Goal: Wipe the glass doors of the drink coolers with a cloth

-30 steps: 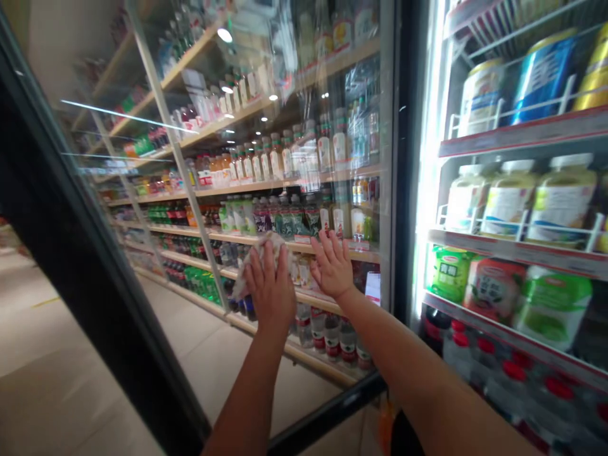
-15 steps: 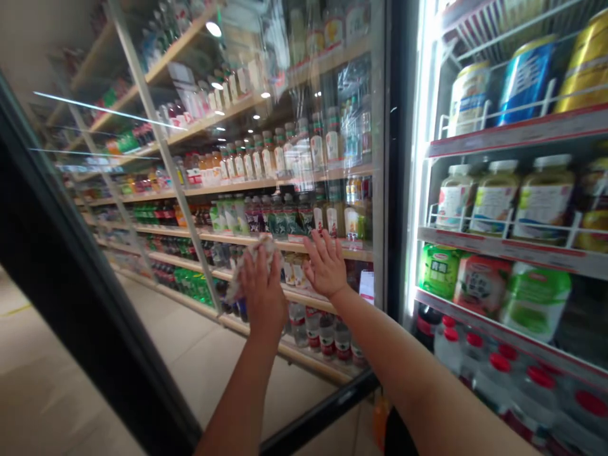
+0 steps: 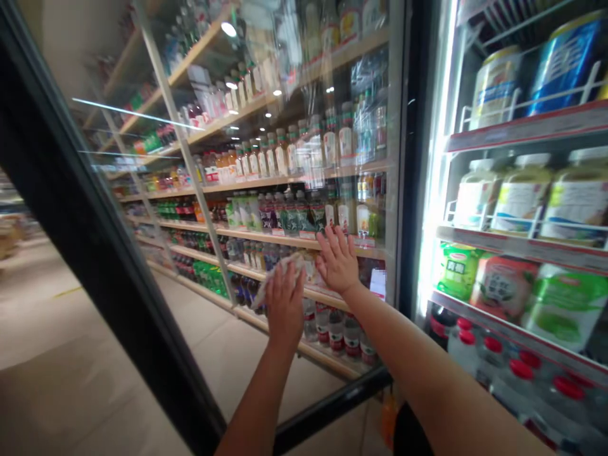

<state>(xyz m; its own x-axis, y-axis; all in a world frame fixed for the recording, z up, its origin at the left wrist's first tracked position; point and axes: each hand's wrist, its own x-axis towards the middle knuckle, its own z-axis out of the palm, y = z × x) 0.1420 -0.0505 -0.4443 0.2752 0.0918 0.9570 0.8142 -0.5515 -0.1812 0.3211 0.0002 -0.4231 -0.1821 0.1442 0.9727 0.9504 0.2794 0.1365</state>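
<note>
A glass door [image 3: 180,345] in a black frame stands open in front of me. My left hand [image 3: 285,301] presses a crumpled, pale cloth [image 3: 263,290] against the pane, fingers laid over it. Just to the right and a little higher, my right hand [image 3: 338,261] rests flat on the glass with its fingers spread and nothing in it. Part of the cloth is hidden under my left hand.
At the right is a lit fridge with cans, bottles [image 3: 517,193] and drink pouches [image 3: 456,269] on wire-fronted shelves. Red-capped bottles [image 3: 520,380] stand low down. Through the glass, long wooden shelves [image 3: 266,235] of drinks show above a tiled floor [image 3: 218,348].
My left hand and the cloth have slid right and slightly down, closer to my right hand. The right hand keeps its place on the glass. My view has swung a little left.
</note>
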